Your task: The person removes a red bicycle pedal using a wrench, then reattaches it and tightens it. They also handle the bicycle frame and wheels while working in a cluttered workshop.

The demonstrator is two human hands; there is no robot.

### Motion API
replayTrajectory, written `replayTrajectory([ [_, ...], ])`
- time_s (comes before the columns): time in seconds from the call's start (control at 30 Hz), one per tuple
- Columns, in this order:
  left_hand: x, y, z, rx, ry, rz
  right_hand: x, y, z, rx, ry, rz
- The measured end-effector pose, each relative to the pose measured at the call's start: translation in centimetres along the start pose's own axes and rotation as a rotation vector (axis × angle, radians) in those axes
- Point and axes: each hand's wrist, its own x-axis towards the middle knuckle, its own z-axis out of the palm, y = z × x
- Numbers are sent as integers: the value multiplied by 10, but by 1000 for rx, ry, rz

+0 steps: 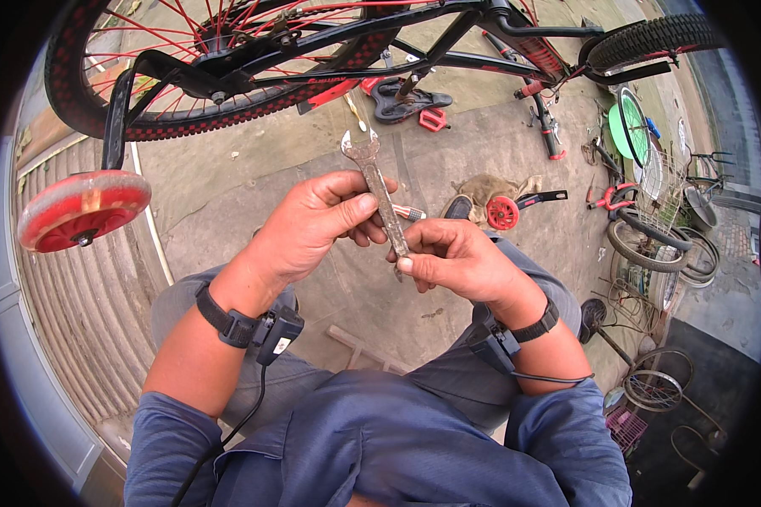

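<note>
Head view: a worn metal wrench (379,191) is held upright between both hands over the knees. Left hand (313,224) is closed on the middle of the shaft, thumb pressed across it. Right hand (454,258) is pinched shut on the lower end, thumb on the tip. The open jaw end stands free above both grips, toward the far side. A black and red bicycle (330,51) is seen far; a red training wheel (83,209) at left.
</note>
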Motion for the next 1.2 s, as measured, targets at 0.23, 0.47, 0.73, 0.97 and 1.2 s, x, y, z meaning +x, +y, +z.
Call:
replayTrajectory([
  [0.23, 1, -1, -3, -67, 98, -7, 14, 8, 11, -27, -46, -3],
  [0.47, -20, 38, -80, 944, 595, 77, 16, -1, 5, -296, 37, 10],
  [0.73, -42, 57, -140, 1640, 964, 316, 16, -4, 4, -348, 94, -20],
  [0.97, -37, 62, -154, 1715, 962, 501, 17, -8, 1, -355, 138, -4],
  [1.2, -30, 50, -162, 1641, 940, 505, 20, -9, 2, -355, 119, -36],
])
